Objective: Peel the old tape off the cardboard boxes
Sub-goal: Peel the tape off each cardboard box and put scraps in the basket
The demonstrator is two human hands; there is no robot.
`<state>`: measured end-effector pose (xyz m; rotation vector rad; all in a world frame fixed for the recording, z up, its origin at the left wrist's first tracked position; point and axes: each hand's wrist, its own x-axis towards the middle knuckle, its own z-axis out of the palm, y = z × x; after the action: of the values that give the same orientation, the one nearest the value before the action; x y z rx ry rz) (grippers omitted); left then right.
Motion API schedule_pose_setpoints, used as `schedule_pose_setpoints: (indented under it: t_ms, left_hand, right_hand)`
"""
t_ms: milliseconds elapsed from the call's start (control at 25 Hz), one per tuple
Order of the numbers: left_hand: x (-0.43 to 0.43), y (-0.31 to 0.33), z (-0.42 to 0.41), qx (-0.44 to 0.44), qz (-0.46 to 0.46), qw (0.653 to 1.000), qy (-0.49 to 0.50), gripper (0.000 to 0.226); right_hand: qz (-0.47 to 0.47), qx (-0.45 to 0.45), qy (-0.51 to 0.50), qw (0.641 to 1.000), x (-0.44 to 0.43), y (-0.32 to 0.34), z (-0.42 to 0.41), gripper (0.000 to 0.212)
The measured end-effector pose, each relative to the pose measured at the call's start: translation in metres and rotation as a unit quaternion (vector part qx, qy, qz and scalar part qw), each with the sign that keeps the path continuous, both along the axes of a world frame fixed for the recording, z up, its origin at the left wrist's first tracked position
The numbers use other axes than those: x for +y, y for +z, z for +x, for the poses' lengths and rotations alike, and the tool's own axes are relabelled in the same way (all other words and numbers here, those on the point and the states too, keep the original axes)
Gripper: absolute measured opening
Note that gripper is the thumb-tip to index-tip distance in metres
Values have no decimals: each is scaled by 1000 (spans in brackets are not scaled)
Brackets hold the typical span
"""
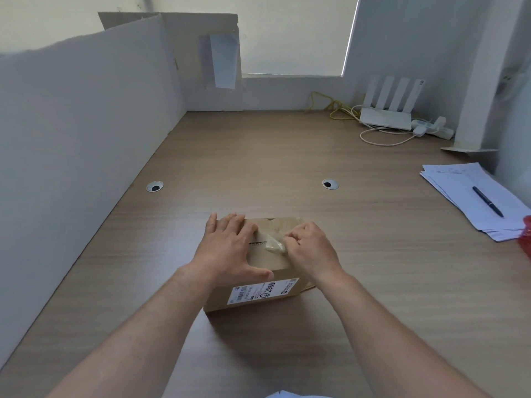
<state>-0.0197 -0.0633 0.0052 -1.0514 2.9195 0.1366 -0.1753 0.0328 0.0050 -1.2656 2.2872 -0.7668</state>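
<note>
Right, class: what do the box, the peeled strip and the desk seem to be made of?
Box: matt brown cardboard, by its dull fibrous look. Strip: likely thin plastic tape, translucent, crumpled and shiny. Desk: wood-grain top, possibly laminate; too even to tell.

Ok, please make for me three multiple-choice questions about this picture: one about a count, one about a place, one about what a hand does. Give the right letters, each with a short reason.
1. How many antennas stand on the white router? A) two B) four C) six
2. Where does the pen lie? A) beside the router B) on top of the router C) on the papers
3. What does the right hand do? A) pinches the tape on the box B) rests flat, holding nothing C) holds the pen

1 B: four stand in a row on it. 2 C: it rests on the top sheet. 3 A: it pinches a lifted wad of tape, while the left hand presses flat on the box.
</note>
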Motion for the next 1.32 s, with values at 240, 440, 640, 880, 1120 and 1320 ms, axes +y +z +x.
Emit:
schedule_pose_setpoints:
  t_ms: [240,440,640,880,1120,1320]
  left_hand:
    - [-2,1,1,-3,-11,1000,16,118]
    - [-4,-2,15,-4,-16,1000,26,130]
    - [-8,-6,33,33,-2,999,31,123]
    - [-2,-27,63,51,41,996,59,119]
    - [-3,-29,59,48,43,995,77,122]
    - [-4,-32,58,55,42,994,85,122]
  right_hand:
    - [-41,113,-26,992,-3,-10,23,46]
    - [-106,121,-12,987,-13,-9,27,32]
    - [-112,-124,-171,971,-19,-8,12,20]
    - [-67,101,-31,992,-14,-24,28,15]
    - [-69,236,26,969,-15,-21,50,42]
    - [-64,348,18,935,-19,-16,59,31]
